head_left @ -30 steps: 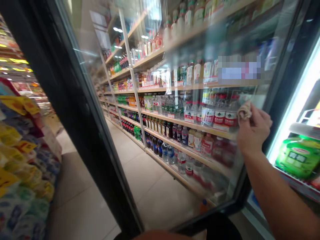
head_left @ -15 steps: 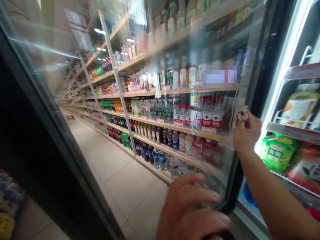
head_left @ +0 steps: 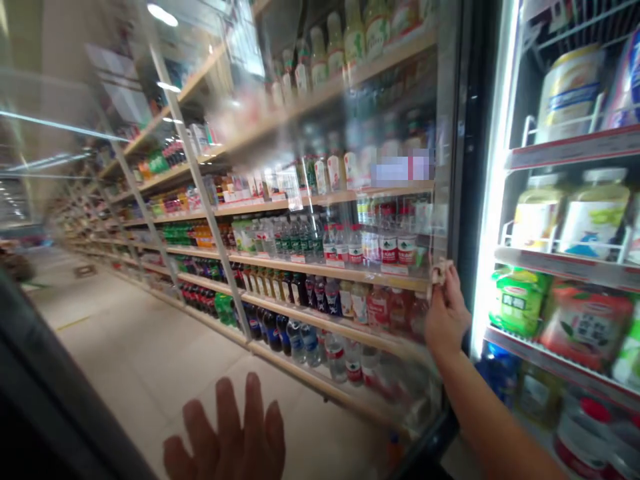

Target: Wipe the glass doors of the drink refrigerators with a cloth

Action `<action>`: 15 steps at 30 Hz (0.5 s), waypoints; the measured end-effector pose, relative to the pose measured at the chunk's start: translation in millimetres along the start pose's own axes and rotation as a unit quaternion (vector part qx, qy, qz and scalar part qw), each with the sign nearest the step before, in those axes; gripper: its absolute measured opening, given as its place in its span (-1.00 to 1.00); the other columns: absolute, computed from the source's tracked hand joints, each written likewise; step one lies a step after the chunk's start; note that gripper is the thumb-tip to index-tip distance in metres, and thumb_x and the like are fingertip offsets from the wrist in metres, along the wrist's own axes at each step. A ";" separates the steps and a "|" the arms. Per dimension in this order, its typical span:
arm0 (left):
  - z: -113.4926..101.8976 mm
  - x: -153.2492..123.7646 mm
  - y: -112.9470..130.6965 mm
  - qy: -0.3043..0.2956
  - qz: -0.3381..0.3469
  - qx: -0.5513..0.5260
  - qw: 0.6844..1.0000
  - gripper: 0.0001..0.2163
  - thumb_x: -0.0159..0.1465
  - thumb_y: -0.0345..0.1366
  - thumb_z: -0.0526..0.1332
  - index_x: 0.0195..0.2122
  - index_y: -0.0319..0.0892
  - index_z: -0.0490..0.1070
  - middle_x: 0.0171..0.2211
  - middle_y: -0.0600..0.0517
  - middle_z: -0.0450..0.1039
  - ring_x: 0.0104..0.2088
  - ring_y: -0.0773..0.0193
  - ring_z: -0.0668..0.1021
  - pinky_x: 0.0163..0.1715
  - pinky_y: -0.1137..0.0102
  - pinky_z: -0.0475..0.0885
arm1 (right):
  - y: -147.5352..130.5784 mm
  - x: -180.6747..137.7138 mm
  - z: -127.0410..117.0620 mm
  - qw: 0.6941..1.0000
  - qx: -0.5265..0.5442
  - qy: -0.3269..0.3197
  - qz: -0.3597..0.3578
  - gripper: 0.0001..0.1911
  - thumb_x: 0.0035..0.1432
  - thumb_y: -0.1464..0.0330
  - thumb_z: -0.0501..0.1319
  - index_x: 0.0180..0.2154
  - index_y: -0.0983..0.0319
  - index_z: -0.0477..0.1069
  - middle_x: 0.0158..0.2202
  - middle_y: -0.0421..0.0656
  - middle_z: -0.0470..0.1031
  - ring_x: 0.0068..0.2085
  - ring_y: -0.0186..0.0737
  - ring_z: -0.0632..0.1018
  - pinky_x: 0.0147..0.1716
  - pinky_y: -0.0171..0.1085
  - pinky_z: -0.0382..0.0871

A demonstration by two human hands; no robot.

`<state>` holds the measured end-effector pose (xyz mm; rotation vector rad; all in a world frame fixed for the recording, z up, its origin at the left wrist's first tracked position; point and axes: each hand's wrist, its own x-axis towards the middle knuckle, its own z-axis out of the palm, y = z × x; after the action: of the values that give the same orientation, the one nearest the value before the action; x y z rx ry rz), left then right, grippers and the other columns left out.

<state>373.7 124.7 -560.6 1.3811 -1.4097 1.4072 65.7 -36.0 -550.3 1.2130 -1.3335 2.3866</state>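
Note:
My right hand [head_left: 447,320] pinches a small crumpled beige cloth [head_left: 439,272] at the glass, close to the right edge of a clear cooler door. The dark door frame [head_left: 456,153] runs just beside that hand. Low in the view, my left hand [head_left: 227,433] is raised with its fingers spread, holding nothing. It is near the glass, but I cannot tell whether it touches it. Faint reflections and streaks of light show across the pane.
To the right, the lit cooler has bottles and bags on wire shelves, among them a green bag [head_left: 515,300] and a red bag [head_left: 587,323]. Beyond the glass, long wooden shelves [head_left: 320,263] of drinks line an aisle with a tiled floor [head_left: 135,363].
The view has swung to the right, showing more of the cooler. My left hand has shifted left in view and spread its fingers. My right hand keeps the cloth near the door edge.

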 end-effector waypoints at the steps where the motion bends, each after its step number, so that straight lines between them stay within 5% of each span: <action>1: 0.6 0.8 1.3 -0.004 -0.008 0.001 1.000 -0.25 0.29 -0.32 0.26 0.45 -0.18 -0.04 0.44 -0.23 -0.10 0.45 -0.18 -0.06 0.39 -0.18 -0.13 | 2.2 -16.7 -2.7 1.000 -0.013 -0.014 -0.006 -0.51 0.40 0.27 0.10 0.30 0.16 0.29 0.33 -0.01 0.32 0.33 -0.03 0.38 0.35 0.07 0.22; 5: 5.0 3.2 -0.8 -0.017 -0.029 -0.020 0.999 -0.24 0.30 -0.34 0.24 0.46 -0.11 -0.11 0.45 -0.19 -0.12 0.45 -0.18 -0.06 0.37 -0.23 -0.08 | 3.5 -112.7 -21.0 0.964 -0.014 -0.176 -0.198 -0.35 0.35 0.52 0.05 0.40 0.11 0.06 0.40 -0.06 0.19 0.40 -0.10 0.22 0.35 -0.01 0.23; 7: 10.0 3.6 -5.5 -0.018 -0.021 -0.028 0.999 -0.21 0.29 -0.33 0.25 0.47 -0.05 -0.13 0.45 -0.15 -0.14 0.44 -0.20 -0.06 0.36 -0.26 -0.05 | -4.5 -129.8 -20.8 0.930 0.002 -0.220 -0.296 -0.30 0.28 0.63 0.01 0.38 0.08 0.12 0.31 -0.12 0.36 0.38 -0.15 0.26 0.35 -0.03 0.24; 10: 17.3 4.4 -12.1 -0.027 0.000 -0.032 0.999 -0.17 0.24 -0.33 0.31 0.46 -0.09 -0.13 0.45 -0.19 -0.15 0.44 -0.26 -0.07 0.34 -0.29 -0.02 | -30.3 -87.8 -0.4 0.929 0.028 -0.192 -0.316 -0.28 0.28 0.62 0.02 0.39 0.03 0.10 0.31 -0.13 0.36 0.38 -0.10 0.26 0.35 0.02 0.24; 13: 21.3 5.5 -16.1 -0.026 0.002 -0.037 0.999 -0.16 0.24 -0.36 0.30 0.47 -0.12 -0.13 0.44 -0.22 -0.14 0.44 -0.26 -0.08 0.32 -0.31 0.01 | -57.9 -4.8 29.6 0.949 0.082 -0.096 -0.289 -0.31 0.33 0.54 0.07 0.37 -0.10 0.10 0.40 -0.20 0.19 0.35 -0.07 0.34 0.32 0.02 0.33; 15: 23.5 5.4 -18.2 -0.017 0.013 -0.043 0.999 -0.17 0.25 -0.36 0.29 0.47 -0.09 -0.12 0.44 -0.21 -0.13 0.44 -0.24 -0.07 0.32 -0.30 0.02 | -65.7 47.6 44.4 0.962 0.076 -0.079 -0.250 -0.43 0.37 0.46 0.05 0.32 -0.09 0.23 0.36 -0.22 0.28 0.36 -0.09 0.32 0.35 0.06 0.28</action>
<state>394.8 103.8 -555.3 1.3423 -1.4966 1.3295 91.3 -42.6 -461.7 1.5847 -0.7575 2.0859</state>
